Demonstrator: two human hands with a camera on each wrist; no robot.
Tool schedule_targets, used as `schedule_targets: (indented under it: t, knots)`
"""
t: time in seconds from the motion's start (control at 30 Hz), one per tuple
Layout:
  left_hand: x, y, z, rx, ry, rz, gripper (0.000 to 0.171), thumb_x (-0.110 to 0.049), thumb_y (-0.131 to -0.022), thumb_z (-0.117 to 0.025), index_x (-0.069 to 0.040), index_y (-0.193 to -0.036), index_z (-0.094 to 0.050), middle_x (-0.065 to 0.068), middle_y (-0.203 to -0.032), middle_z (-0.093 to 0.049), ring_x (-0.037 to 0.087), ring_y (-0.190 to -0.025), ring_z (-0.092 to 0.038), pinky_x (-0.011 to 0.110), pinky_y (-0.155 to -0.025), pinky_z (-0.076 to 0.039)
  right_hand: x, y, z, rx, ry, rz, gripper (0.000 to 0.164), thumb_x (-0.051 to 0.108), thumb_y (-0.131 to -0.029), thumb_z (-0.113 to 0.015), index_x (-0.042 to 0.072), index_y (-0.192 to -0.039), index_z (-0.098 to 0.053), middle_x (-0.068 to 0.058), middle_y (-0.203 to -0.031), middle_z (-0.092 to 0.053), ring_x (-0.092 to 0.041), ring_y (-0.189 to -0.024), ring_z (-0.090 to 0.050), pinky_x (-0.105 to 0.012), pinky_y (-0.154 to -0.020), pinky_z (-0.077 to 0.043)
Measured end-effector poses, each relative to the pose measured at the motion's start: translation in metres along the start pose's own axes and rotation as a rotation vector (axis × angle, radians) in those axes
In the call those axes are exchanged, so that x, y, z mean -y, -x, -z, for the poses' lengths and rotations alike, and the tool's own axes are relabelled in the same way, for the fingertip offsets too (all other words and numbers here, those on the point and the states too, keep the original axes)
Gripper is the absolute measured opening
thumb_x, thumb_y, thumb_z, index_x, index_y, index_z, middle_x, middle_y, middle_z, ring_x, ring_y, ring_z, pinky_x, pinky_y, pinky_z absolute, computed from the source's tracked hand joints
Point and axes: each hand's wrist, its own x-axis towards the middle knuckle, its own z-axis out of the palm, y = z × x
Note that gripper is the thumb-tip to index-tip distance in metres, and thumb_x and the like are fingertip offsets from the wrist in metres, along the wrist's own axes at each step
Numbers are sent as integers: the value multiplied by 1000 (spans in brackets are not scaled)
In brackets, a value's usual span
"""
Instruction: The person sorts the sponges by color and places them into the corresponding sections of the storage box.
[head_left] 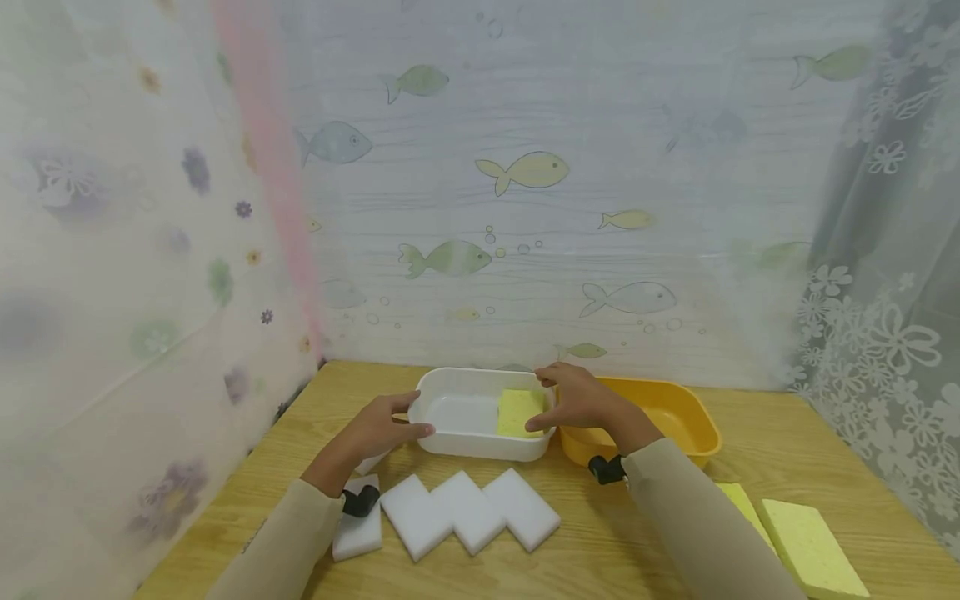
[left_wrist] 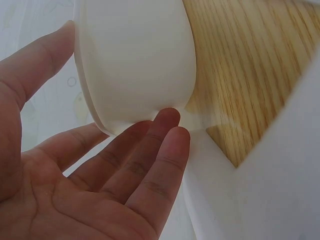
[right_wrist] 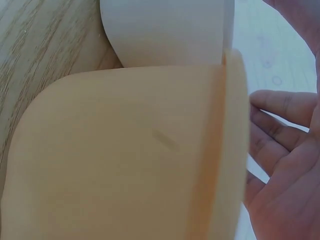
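A white plastic basin (head_left: pixel 480 446) stands on the table, a yellow sponge (head_left: pixel 517 412) lying inside at its right end. My left hand (head_left: pixel 378 429) is at the basin's left end. In the left wrist view its thumb touches the rim and its slightly bent fingertips rest against the outer wall (left_wrist: pixel 135 65). My right hand (head_left: pixel 581 400) spreads over the basin's right end, thumb near the front rim and fingers toward the back rim. In the right wrist view, the orange basin (right_wrist: pixel 115 150) partly hides those fingers.
The orange basin (head_left: pixel 678 417) stands right beside the white one, under my right forearm. Several white sponges (head_left: pixel 416 517) lie in front, some under my left wrist. Yellow sponges (head_left: pixel 813 546) lie at the front right. A fish-patterned curtain (head_left: pixel 465 208) hangs behind the table.
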Motion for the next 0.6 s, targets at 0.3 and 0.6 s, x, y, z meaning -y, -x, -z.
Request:
schedule_targets:
  t: [0.3, 0.6]
  knots:
    - [1, -1, 0, 3, 0, -6, 91, -46, -87, -83, -9, -159, -41, 22, -150, -55, 31, -130, -61, 50, -103, -53, 1, 11, 5, -40, 18, 32, 101, 58, -75, -88, 6, -153, -49, -16, -146, -58, -34, -133, -56, -56, -110, -47]
    - [0, 1, 0, 7, 17, -2, 92, -45, -87, -83, -9, -160, -40, 22, -151, -54, 28, -123, -65, 46, -96, -57, -3, 35, 15, -114, 26, 121, 98, 57, -77, -87, 9, -153, -49, -12, -150, -55, -33, -134, -56, -59, -112, -44]
